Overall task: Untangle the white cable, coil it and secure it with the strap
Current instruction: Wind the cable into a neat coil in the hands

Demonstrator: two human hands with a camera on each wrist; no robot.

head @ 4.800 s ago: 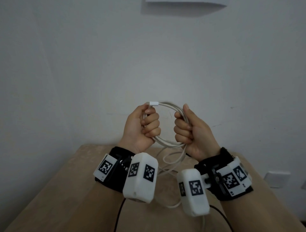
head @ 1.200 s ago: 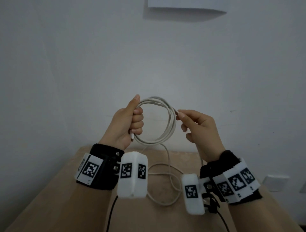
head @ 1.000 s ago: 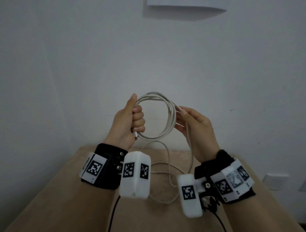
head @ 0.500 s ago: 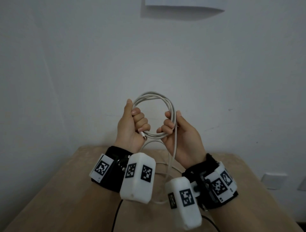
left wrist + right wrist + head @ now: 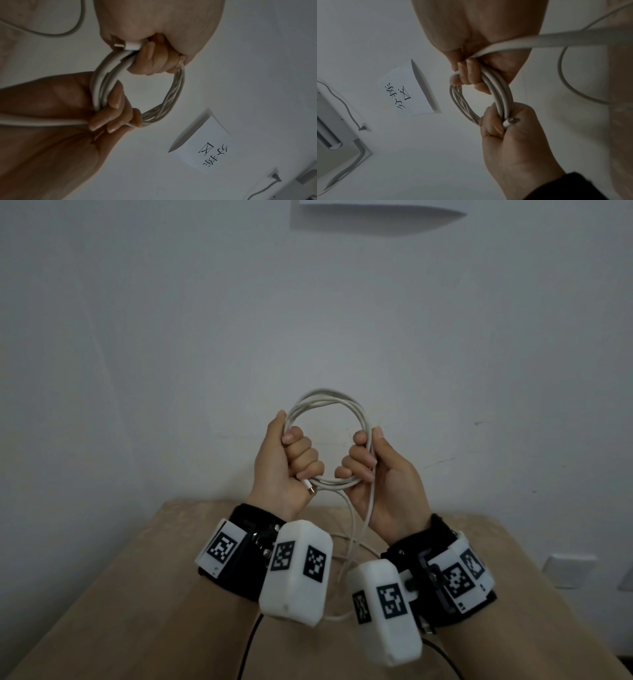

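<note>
Pale beige wooden desk (image 5: 144,594) low in the head view, set against a plain white painted wall (image 5: 171,337). High on that wall, a white rectangular paper sheet (image 5: 410,90) with black handwritten characters, one edge lifted and casting a shadow. Right of the desk, a white square wall socket plate (image 5: 567,571). Seen from the wrists, a white plug with thin grey cord (image 5: 361,127) in another outlet, beside a grey-white boxy appliance (image 5: 327,121), only partly in view.
</note>
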